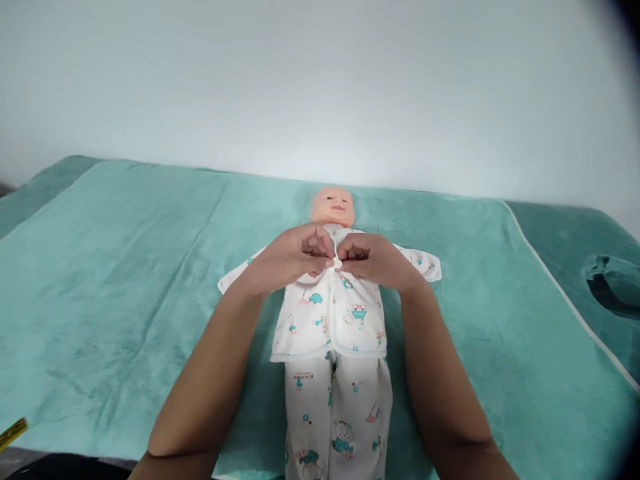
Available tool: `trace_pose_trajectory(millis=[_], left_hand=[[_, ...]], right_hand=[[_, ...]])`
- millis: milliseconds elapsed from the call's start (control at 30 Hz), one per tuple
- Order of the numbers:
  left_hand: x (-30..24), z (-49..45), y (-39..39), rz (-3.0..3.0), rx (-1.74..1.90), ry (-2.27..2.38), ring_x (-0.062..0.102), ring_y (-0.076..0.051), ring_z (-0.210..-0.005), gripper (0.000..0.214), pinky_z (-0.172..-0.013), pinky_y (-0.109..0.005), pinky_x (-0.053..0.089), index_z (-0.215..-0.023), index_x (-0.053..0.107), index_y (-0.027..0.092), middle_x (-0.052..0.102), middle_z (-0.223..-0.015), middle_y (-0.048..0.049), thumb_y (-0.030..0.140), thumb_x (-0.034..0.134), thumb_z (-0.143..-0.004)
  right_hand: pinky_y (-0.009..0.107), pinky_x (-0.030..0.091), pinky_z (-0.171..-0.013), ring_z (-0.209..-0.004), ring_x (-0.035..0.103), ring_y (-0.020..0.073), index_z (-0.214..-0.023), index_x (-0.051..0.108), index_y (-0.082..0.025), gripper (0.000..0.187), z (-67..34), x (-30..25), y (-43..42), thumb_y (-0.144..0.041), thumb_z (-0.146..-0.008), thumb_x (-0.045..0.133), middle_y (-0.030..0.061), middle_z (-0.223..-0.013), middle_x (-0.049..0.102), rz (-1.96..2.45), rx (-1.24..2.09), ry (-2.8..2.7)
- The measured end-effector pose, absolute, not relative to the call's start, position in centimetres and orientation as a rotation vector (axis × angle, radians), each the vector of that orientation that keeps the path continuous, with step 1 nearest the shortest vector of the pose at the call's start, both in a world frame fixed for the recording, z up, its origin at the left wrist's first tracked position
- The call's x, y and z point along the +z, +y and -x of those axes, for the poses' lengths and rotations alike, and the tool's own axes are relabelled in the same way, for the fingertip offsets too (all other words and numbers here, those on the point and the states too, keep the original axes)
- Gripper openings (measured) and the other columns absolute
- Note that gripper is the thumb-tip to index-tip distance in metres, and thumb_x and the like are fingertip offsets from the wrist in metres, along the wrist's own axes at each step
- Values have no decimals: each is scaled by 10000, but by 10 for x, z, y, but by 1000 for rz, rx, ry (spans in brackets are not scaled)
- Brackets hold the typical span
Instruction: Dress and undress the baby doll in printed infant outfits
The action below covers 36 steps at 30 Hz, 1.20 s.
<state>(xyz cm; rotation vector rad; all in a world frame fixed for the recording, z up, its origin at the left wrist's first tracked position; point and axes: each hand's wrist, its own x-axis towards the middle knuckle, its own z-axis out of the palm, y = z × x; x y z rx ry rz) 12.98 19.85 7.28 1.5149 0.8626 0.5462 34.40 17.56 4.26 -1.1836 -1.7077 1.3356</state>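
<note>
A baby doll (333,205) lies on its back, dressed in a white printed shirt (350,320) and matching trousers (337,413). Over the chest, my left hand (300,252) pinches one front edge of the shirt with thumb and forefinger. From the other side, my right hand (373,259) pinches the opposite edge. A small white button (337,263) shows between the two sets of fingertips. Whether it sits in its buttonhole I cannot tell. Below my hands the shirt fronts lie side by side, parting slightly at the hem. The sleeves stretch out to both sides.
A green cloth (125,287) with a pale border covers the surface under the doll. A white wall (300,87) rises behind. At the right edge lies a clear and black object (613,287), its kind unclear. A yellow marked strip (13,433) pokes in at lower left.
</note>
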Motion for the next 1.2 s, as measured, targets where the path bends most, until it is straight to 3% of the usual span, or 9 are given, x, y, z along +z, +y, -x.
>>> trace_pose_trajectory(millis=[133,333,500,700,833,967,1100,1200], left_hand=[[73,-131,199,-1556,507,924,515,-91,-594,158,-524,-212,405,-894,631,182,573,-704,20,250,699,-768],[69,-132,202,-1529,516,894,544,-103,-635,186,-542,-222,414,-933,659,183,630,-788,-5,277,696,-776],[69,-133,201,-1569,531,885,576,-125,-706,178,-581,-230,435,-932,647,187,639,-832,-18,277,687,-784],[71,-134,201,-1576,534,899,521,-102,-633,191,-544,-219,403,-935,643,188,598,-776,2,298,686,-786],[67,-131,186,-1660,595,967,484,-98,-600,191,-529,-225,374,-910,648,185,575,-744,3,367,623,-860],[53,-125,155,-1823,650,1057,542,-132,-691,206,-610,-248,406,-889,668,191,627,-778,-3,372,570,-897],[36,-121,130,-1945,742,1065,593,-167,-834,177,-763,-290,448,-922,697,199,669,-907,-28,301,555,-894],[27,-121,119,-1953,816,1034,581,-164,-847,188,-798,-291,454,-993,690,199,645,-930,-33,282,552,-897]], right_hand=[[239,308,-472,-514,419,86,-798,613,-196,239,-345,41,177,-398,-784,740,-55,-585,498,1155,1406,-1652],[233,361,-491,-562,504,101,-911,588,-211,309,-349,42,178,-398,-761,783,-48,-653,558,1090,1538,-1606],[230,368,-485,-554,524,102,-937,577,-211,259,-350,40,179,-362,-807,742,-44,-658,573,1047,1564,-1601],[227,379,-501,-555,538,102,-927,586,-206,218,-351,40,183,-390,-861,682,-42,-636,583,1068,1528,-1629],[252,366,-538,-564,484,109,-866,569,-204,248,-347,47,172,-445,-897,620,-37,-618,548,1170,1332,-1699],[280,321,-559,-595,438,136,-753,486,-223,338,-324,53,126,-504,-872,630,-21,-652,514,1509,896,-1761],[314,369,-660,-855,550,244,-875,523,-222,310,-293,46,75,-464,-814,707,73,-929,608,1800,405,-1859],[329,382,-703,-929,568,275,-954,553,-199,198,-281,38,59,-352,-860,636,117,-1003,625,1935,243,-1837]])
